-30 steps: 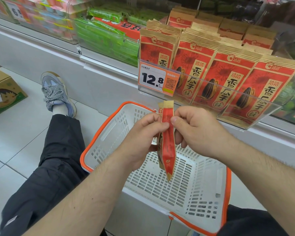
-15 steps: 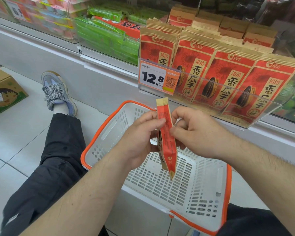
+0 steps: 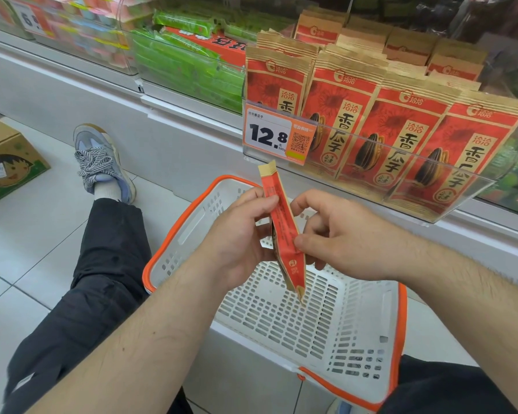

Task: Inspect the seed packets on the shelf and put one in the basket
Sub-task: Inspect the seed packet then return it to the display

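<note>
We counted one seed packet (image 3: pixel 283 231) held edge-on between two hands, the left hand (image 3: pixel 237 237) and the right hand (image 3: pixel 341 237). We saw one white basket (image 3: pixel 368 318) with an orange rim. Four front seed packets (image 3: pixel 353 127) stood side by side along the front of the clear shelf tray; more rows stood behind them, too overlapped for us to count. We counted one price tag (image 3: pixel 277 134) reading 12.8, one sneaker (image 3: pixel 100 161) and one cardboard box (image 3: pixel 6 158).
</note>
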`<move>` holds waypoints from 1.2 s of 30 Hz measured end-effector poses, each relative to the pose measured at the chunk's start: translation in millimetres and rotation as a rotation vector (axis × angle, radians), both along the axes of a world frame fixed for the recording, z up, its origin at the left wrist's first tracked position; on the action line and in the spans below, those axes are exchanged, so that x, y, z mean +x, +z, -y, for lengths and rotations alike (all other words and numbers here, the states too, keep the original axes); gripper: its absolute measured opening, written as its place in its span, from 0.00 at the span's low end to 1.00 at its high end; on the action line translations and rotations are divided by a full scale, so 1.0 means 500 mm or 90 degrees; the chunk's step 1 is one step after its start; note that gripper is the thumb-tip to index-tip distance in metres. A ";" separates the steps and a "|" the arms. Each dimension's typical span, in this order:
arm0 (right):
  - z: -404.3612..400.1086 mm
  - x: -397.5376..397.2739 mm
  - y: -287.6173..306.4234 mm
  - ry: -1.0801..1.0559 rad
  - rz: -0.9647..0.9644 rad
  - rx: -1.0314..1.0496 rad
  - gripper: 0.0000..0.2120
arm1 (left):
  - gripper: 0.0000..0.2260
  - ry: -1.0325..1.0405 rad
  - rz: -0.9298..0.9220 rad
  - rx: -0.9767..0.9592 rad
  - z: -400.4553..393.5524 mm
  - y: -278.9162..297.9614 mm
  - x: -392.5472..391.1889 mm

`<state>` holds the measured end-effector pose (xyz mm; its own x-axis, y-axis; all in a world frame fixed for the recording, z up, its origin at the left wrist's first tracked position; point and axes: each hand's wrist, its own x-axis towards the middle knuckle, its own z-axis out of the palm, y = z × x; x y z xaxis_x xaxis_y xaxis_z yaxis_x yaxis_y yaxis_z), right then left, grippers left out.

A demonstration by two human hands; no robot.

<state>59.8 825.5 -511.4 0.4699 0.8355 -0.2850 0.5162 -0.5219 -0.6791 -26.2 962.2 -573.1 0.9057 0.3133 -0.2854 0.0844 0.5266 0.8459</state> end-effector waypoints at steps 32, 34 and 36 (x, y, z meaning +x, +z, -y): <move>-0.011 -0.026 0.007 0.005 0.185 -0.041 0.25 | 0.09 0.067 -0.024 -0.087 0.013 -0.006 0.010; -0.016 -0.034 0.003 -0.011 0.195 -0.030 0.16 | 0.10 0.060 -0.010 -0.091 0.016 -0.011 0.012; -0.016 -0.033 -0.004 -0.007 0.219 -0.035 0.13 | 0.11 0.051 0.001 -0.085 0.015 -0.014 0.010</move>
<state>43.3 833.5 -513.4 0.5556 0.8174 -0.1520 0.7039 -0.5597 -0.4374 -21.2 954.8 -580.1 0.8798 0.3444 -0.3277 0.0359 0.6393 0.7681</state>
